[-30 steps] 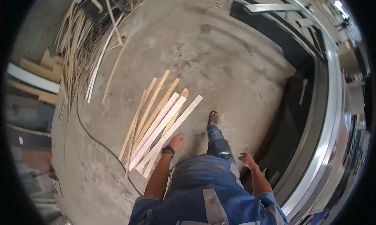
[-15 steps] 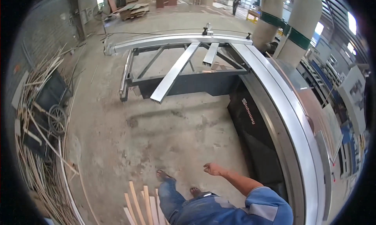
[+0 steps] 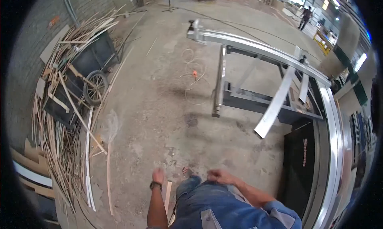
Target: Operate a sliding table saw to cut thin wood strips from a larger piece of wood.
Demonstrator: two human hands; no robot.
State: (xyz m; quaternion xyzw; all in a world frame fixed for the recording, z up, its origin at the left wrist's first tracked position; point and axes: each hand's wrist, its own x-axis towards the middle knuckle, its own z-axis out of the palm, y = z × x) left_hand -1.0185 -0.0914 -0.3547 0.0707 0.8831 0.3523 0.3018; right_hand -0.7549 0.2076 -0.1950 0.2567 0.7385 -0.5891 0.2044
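Observation:
My left hand (image 3: 158, 175), with a dark watch (image 3: 155, 185) on its wrist, hangs over the concrete floor. Its fingers are smeared by motion. My right hand (image 3: 220, 176) is in front of my body at waist height, also blurred, its fingers seemingly bent. No object shows in either hand. Below my left hand, beside my leg, pale wooden strips (image 3: 168, 191) lie partly hidden. To the right of my right hand stands a panel saw's black base (image 3: 301, 165).
The saw's sliding table (image 3: 333, 141) runs along my right, and its outrigger frame (image 3: 255, 98) reaches across ahead. Scrap wood strips (image 3: 66, 177) and a wheeled cart (image 3: 95, 85) line the left wall. An orange-ended cable (image 3: 194, 73) lies on the floor. Far right, another person (image 3: 306, 18) stands.
My view has swung left, so the saw now sits further right and the scrap pile nearer the middle. My left hand has come into view; my right hand is closer to my body.

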